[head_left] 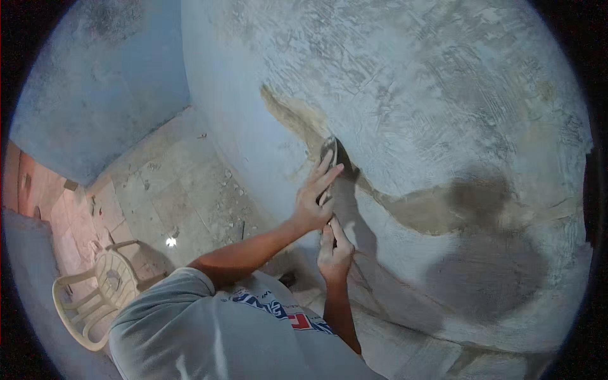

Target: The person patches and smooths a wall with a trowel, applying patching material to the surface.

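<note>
A metal trowel (331,145) lies against the plastered wall (443,101), on a long jagged band of darker tan plaster (418,212) that runs from upper middle down to the right. My left hand (315,196) holds the trowel, fingers pressed along its upper part near the blade. Just below, my right hand (335,253) grips the lower end of the trowel, probably its handle, which is largely hidden by my fingers. The wall above the band is rough and mottled; below and left it is smoother, with shadows of my head and arms at the right.
A beige plastic chair (88,291) stands at the lower left on the dusty tiled floor (142,196), among scattered rubble (234,196). A blue-grey wall (101,69) rises at the upper left, and a lower grey wall (28,266) shows at the far left.
</note>
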Demonstrator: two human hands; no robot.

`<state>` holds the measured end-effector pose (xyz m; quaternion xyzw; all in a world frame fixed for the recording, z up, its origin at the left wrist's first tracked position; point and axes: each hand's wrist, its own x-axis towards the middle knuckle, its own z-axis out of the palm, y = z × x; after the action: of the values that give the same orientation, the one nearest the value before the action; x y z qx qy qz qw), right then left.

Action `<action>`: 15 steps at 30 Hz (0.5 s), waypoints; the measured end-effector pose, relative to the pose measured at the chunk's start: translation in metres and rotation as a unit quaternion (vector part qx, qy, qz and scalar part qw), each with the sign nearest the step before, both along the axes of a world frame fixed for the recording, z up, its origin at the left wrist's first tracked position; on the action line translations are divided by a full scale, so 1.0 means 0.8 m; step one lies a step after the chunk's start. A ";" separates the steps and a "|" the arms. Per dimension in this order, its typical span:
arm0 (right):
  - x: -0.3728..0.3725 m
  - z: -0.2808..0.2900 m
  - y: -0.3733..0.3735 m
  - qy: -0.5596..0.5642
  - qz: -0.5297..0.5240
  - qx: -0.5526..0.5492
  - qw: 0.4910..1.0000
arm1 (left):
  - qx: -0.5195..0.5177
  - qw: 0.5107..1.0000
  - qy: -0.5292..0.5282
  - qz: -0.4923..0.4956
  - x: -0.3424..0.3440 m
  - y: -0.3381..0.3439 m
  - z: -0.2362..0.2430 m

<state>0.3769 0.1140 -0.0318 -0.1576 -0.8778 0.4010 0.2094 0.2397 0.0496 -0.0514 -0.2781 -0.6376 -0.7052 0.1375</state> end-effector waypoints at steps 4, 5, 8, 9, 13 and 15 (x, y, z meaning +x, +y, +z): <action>-0.030 -0.012 -0.003 -0.040 -0.014 -0.001 0.999 | 0.043 0.999 0.012 0.006 -0.033 -0.001 -0.011; -0.038 -0.017 -0.009 0.013 0.005 0.027 1.000 | 0.005 0.999 0.019 0.025 -0.042 -0.007 -0.009; -0.029 -0.020 -0.004 0.016 -0.006 0.023 1.000 | 0.002 1.000 0.012 -0.001 -0.031 -0.005 -0.006; -0.019 -0.008 -0.004 0.000 0.001 0.005 1.000 | -0.009 1.000 0.002 -0.007 -0.020 -0.005 -0.009; -0.040 -0.005 -0.004 0.041 0.017 0.006 0.999 | 0.050 0.995 0.084 -0.002 -0.048 0.003 -0.016; -0.057 -0.004 -0.005 0.029 0.013 -0.007 0.999 | 0.018 0.999 0.042 -0.004 -0.059 -0.005 -0.010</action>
<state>0.3313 0.1101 -0.0351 -0.1361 -0.8705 0.4140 0.2287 0.1928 0.0459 -0.0591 -0.3074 -0.6173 -0.7050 0.1656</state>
